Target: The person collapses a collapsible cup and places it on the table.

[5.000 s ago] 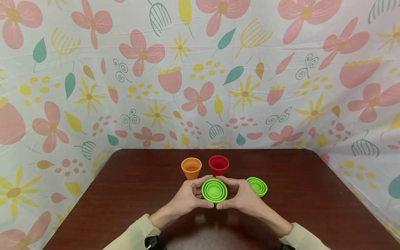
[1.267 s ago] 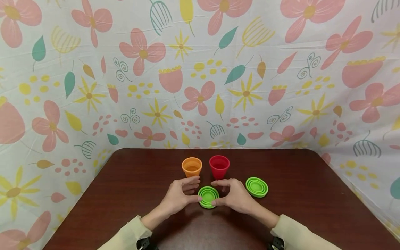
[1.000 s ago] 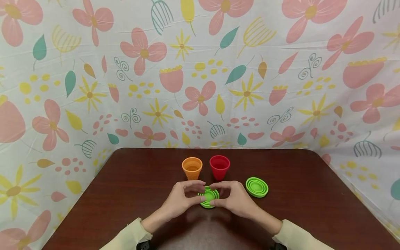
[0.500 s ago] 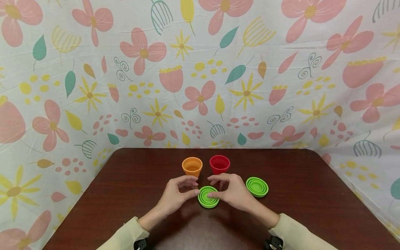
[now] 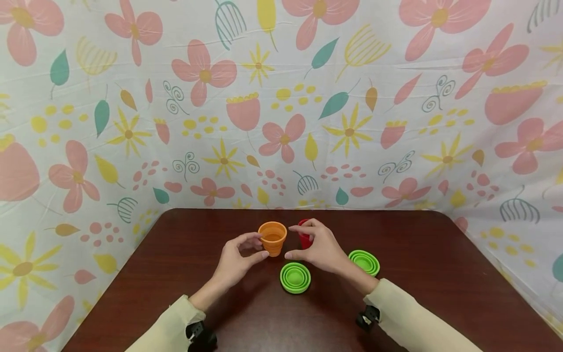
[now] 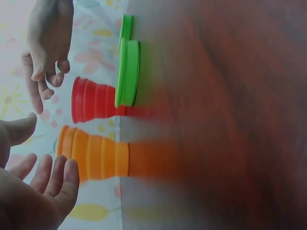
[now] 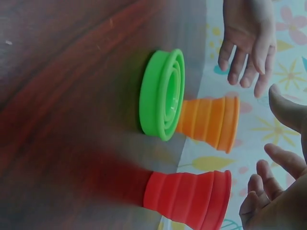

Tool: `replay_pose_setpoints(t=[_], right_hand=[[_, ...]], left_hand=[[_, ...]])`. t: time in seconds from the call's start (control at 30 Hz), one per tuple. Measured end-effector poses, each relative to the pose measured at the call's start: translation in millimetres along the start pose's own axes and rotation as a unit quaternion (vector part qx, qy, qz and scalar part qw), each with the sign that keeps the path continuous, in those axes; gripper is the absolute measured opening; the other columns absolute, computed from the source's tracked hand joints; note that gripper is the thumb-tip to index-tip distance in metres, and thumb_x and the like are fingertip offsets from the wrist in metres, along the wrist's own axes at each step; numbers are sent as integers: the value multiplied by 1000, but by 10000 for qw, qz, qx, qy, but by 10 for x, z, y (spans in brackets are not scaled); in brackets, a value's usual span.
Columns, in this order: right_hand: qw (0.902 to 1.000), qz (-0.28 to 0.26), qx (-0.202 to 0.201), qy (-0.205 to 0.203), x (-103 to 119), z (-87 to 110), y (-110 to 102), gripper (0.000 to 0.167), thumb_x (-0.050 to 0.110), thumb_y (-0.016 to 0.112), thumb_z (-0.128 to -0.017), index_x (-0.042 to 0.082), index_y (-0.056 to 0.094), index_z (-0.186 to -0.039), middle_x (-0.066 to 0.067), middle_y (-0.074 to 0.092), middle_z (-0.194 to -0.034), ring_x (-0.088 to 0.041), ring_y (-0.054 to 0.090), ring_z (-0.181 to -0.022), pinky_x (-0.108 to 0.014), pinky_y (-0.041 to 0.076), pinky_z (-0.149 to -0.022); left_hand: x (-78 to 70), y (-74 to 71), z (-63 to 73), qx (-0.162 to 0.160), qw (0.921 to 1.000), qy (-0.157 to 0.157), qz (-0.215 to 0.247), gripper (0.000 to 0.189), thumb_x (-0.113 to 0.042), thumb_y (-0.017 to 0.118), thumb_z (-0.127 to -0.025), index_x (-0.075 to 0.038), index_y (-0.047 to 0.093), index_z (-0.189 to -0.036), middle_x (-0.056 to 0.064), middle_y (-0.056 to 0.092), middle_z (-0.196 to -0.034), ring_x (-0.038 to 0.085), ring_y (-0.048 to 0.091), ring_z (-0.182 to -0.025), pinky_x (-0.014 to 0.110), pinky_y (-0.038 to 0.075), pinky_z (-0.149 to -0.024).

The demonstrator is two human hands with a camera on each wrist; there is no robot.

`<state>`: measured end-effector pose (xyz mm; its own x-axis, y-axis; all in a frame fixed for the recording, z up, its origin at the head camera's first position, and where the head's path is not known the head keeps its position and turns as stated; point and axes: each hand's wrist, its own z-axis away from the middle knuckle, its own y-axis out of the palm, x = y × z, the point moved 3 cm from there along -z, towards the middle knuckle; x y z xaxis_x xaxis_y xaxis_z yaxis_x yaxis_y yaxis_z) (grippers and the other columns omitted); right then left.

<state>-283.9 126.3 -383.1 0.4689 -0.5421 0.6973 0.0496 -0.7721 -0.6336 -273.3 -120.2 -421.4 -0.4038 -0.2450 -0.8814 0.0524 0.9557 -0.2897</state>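
In the head view my left hand is beside an upright, extended orange collapsible cup, thumb and fingers spread at its left side. My right hand hovers with thumb and fingers parted, partly hiding an upright red collapsible cup. The left wrist view shows loosely bent left fingers next to the orange cup without a grip round it. Nearer me lies a flattened green collapsible cup, with neither hand on it. The right wrist view shows nothing in the right hand.
A second flattened green cup lies to the right, partly behind the right forearm. Everything stands on a dark brown glossy table. A flower-printed cloth hangs behind its far edge.
Both hands earlier held a flattened green cup, then set it on the table and touched it. Now they are off it, having moved away from me towards the orange and red cups.
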Motion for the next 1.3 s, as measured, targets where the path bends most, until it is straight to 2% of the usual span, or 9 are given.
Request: replay_pose_setpoints(t=[0.2,0.43,0.63,0.83,1.03,1.2,1.3], right_hand=[[9998,167,109,27,-29,-133,20,68,32,98,-75,12,73,-135,-11,60,-113,-30,55,-98,-38,50,-74],[9969,741,226,99,-111,-263,60,71,38,98,-74,13,73,-136,-7,57,-120,-29,51,-109,-45,46,-87],[9957,792,460,146,-143,-352,82,74,38,98,-74,12,72,-138,-10,53,-125,-33,45,-118,-51,37,-94],[9936,954,604,92,-184,-446,124,76,40,98,-74,9,71,-138,-12,52,-127,-33,44,-119,-50,34,-93],[9917,1141,597,44,-174,-525,144,77,42,99,-71,10,73,-136,-14,53,-129,-34,45,-120,-51,35,-91],[9909,1146,703,33,-188,-569,150,78,43,99,-72,9,72,-136,-14,53,-128,-35,45,-118,-51,34,-90],[9903,1157,769,67,-182,-583,149,77,43,99,-72,10,72,-137,-12,54,-127,-34,45,-118,-50,33,-89]], left_hand=[[49,-63,-85,-34,9999,-76,-111,49,-11,88,-87,-1,70,-131,10,72,-109,24,72,-101,39,59,-90],[103,-98,-161,-61,9997,-58,-217,53,-10,89,-86,-3,69,-134,10,67,-115,26,71,-105,50,60,-91],[153,-95,-226,14,9993,-21,-367,57,-10,90,-85,-7,68,-138,11,64,-118,30,69,-109,53,60,-92],[215,-94,-289,148,9992,-101,-370,62,-10,91,-84,-9,66,-141,12,63,-122,29,68,-112,53,58,-95],[254,-103,-339,375,9987,-165,-296,67,-9,91,-84,-8,63,-144,17,62,-130,35,66,-118,55,58,-95],[277,-97,-373,531,9977,-270,-320,69,-9,90,-85,-9,60,-148,18,62,-133,34,65,-121,48,60,-92],[130,-92,-354,639,9971,-346,-239,70,-4,88,-86,-4,58,-149,23,61,-134,38,63,-122,49,59,-94]])
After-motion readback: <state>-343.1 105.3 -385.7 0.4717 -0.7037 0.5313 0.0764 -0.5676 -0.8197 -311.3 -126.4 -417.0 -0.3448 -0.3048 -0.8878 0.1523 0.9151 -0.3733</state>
